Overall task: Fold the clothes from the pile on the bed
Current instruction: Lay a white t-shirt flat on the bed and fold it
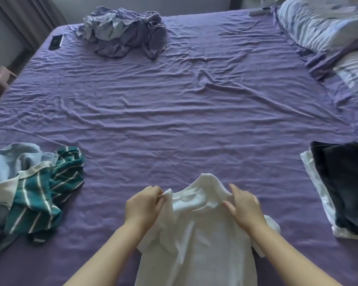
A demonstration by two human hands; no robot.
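Your left hand [145, 203] pinched the shoulder edge of the white cotton T-shirt [196, 234] between thumb and curled fingers, a tight grip on the fabric. Your right hand [243, 205] curled over the opposite shoulder by the collar; it seemed to hold the cloth, though its fingertips were partly hidden. The shirt hung from both hands near the bed's close edge, its body trailing toward you over the wrinkled purple bedsheet [184, 120], not yet spread flat.

To your right lay a folded stack, a dark navy garment [345, 182] on top of a white folded one [316, 182], so you seemed to have finished at least two pieces. To your left sat a loose pile: a teal shirt with white stripes [48, 188] and a pale blue garment [15, 159] tangled together, unfolded. A crumpled lilac-grey heap of cloth [124, 32] sat at the far side. By my reckoning, you were roughly midway.
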